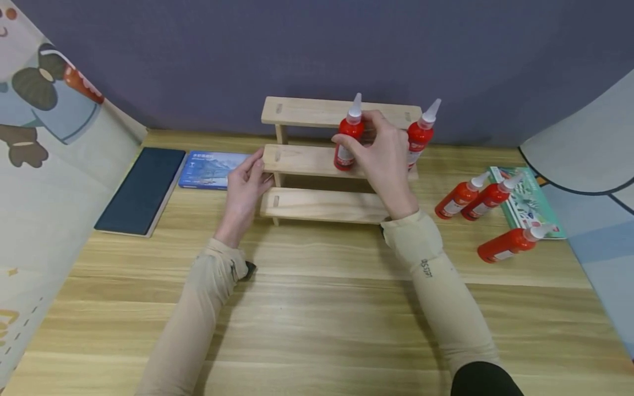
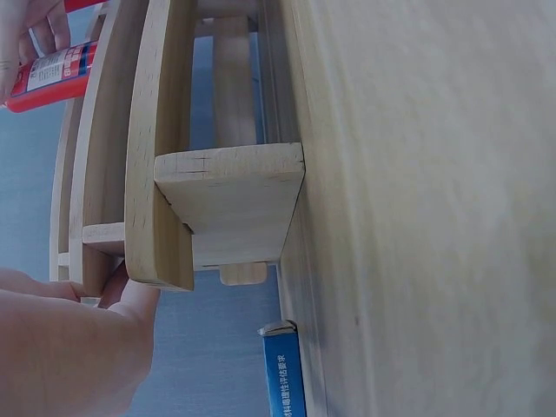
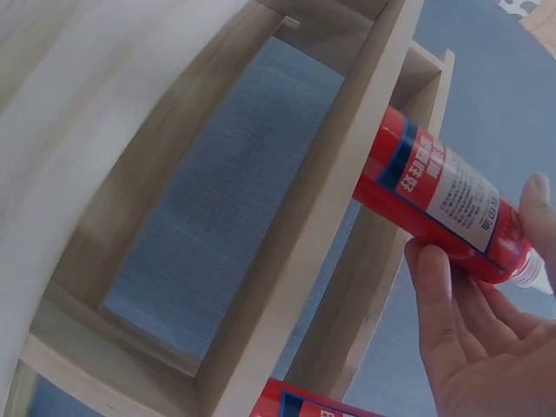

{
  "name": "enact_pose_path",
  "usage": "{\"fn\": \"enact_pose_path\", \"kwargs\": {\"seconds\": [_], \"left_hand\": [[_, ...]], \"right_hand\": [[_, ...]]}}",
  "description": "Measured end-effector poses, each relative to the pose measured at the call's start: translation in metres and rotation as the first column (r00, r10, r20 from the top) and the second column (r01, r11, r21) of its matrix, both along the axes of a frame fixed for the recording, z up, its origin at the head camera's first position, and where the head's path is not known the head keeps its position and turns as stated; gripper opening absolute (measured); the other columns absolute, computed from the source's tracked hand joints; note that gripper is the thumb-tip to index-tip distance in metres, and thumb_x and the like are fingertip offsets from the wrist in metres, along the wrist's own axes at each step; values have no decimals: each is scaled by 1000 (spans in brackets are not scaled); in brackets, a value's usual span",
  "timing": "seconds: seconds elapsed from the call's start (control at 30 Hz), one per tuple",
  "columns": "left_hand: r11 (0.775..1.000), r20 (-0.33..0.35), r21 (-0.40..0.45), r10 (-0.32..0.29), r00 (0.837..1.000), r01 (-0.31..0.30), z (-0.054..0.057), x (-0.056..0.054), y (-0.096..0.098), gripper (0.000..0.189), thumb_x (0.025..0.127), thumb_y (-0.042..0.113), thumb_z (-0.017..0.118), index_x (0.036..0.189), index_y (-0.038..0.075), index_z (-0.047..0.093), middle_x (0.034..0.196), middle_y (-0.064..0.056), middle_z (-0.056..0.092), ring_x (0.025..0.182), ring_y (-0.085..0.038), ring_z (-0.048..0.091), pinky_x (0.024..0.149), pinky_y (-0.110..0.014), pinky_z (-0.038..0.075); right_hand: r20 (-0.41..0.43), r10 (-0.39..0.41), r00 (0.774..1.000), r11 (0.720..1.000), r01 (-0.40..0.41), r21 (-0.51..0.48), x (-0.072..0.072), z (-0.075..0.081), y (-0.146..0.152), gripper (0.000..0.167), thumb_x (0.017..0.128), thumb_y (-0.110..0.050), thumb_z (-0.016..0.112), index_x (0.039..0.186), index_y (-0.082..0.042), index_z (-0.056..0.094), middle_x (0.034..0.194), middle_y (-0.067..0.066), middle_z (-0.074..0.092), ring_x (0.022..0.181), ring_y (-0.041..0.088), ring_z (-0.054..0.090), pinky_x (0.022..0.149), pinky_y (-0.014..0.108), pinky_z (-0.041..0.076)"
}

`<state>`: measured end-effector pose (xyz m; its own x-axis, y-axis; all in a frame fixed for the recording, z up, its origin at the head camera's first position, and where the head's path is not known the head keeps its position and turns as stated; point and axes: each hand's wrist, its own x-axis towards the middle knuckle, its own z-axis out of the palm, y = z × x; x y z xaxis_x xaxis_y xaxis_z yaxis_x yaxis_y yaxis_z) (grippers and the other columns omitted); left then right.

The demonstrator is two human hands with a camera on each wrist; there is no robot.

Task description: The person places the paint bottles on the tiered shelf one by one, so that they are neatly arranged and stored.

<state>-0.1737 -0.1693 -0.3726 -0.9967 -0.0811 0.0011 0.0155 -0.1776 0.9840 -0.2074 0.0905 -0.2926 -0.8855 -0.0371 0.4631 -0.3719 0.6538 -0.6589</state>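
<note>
A three-tier wooden stand (image 1: 322,204) stands against the dark back panel. My right hand (image 1: 388,159) holds a red squeeze bottle (image 1: 349,132) with a white pointed cap, thumb on one side and fingers on the other. The bottle is upright, its base at the middle tier; in the right wrist view its label (image 3: 465,204) faces the camera. Another red bottle (image 1: 419,137) stands at the right end of that tier, partly hidden by my right hand. My left hand (image 1: 242,192) grips the left end of the middle tier, its fingertips partly hidden behind the wood.
Three red bottles (image 1: 506,245) stand on the table at the right, beside and in front of a green illustrated book (image 1: 530,206). At the left lie a dark notebook (image 1: 141,190) and a blue box (image 1: 210,169). Printed fabric (image 1: 54,181) borders the left side.
</note>
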Motion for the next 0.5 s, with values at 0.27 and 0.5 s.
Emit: {"fn": "enact_pose_path", "kwargs": {"seconds": [0.27,0.5], "left_hand": [[1000,-4,5,7,1000,-7,1,1,2,49,118,17,43,164,4,39,163,-22,45,143,-36,54,114,-34,51],[1000,3,17,4,1000,-4,0,1,0,49,118,18,43,165,5,39,164,-22,45,144,-36,52,114,-34,51]], "right_hand": [[18,9,1000,1000,-9,-20,3,1,5,58,90,-33,91,134,-3,71,125,11,77,109,22,75,87,34,65],[33,42,999,996,-39,-83,10,3,13,58,89,-25,92,136,-1,69,127,13,76,112,22,75,95,35,64]]}}
